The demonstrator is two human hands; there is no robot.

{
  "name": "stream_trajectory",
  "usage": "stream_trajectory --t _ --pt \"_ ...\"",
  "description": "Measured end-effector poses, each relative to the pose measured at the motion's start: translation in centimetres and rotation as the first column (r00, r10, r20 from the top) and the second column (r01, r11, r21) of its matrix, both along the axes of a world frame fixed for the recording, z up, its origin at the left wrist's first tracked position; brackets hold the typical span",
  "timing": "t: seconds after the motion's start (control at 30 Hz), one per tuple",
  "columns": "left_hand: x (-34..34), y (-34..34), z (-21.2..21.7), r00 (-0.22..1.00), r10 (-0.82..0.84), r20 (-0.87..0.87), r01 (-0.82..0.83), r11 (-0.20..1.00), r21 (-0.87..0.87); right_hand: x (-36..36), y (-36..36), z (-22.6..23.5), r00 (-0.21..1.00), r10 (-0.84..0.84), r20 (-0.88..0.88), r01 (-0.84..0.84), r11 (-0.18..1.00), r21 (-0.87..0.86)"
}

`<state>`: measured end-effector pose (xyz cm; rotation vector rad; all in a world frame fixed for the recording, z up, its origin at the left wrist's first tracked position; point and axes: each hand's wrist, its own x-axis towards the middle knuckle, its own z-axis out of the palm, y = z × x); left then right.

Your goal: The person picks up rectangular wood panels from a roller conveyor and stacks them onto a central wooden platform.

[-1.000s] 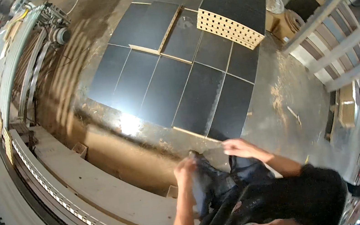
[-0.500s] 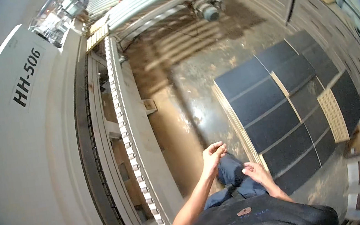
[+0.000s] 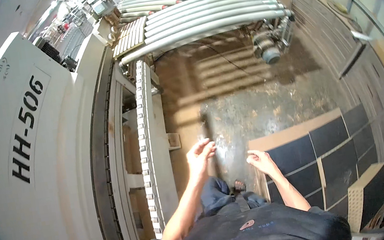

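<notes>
My left hand (image 3: 200, 157) is held out in front of my body with loosely bent fingers, and nothing shows in it. It is above the floor, to the right of the long white machine rail (image 3: 148, 148). My right hand (image 3: 261, 161) is also empty, its fingers half curled and the thumb a little apart. It hangs over the near left edge of a low stack of dark-topped boards (image 3: 293, 156), not visibly touching it. Both forearms reach forward from my dark shirt, and one foot shows below, between the hands.
A tall white machine (image 3: 59, 153) fills the left side. Ahead lies a roller conveyor (image 3: 206, 15) with a motor (image 3: 268, 50) under its right end. An upright block of boards (image 3: 370, 193) rests at the stack's near right. Grey panels (image 3: 339, 50) line the right side.
My view has shifted forward and left, so the conveyor shows more fully and the board stack sits lower. Both hands have risen in view and are wider apart.
</notes>
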<state>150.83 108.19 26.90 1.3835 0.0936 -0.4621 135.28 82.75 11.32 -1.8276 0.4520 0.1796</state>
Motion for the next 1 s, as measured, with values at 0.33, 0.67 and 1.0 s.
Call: stream_trajectory --t 0.33,0.67,1.0 --pt "32.3 -3.8 -1.4 0.989 0.147 0.034 -0.144 0.986 -0.082 44.4 -7.2 7.9 0.987 -0.022 0.157 -0.048 0.902 0.43" --pt "60.5 -7.6 1.4 0.908 0.387 0.159 -0.366 0.919 -0.146 90.9 -12.2 20.2 0.93 0.198 0.311 -0.279 0.929 0.243" --pt "96.7 -3.5 -0.2 0.7 0.709 0.084 -0.713 0.699 0.048 144.2 -9.5 16.6 0.853 0.381 0.356 -0.19 0.863 -0.469"
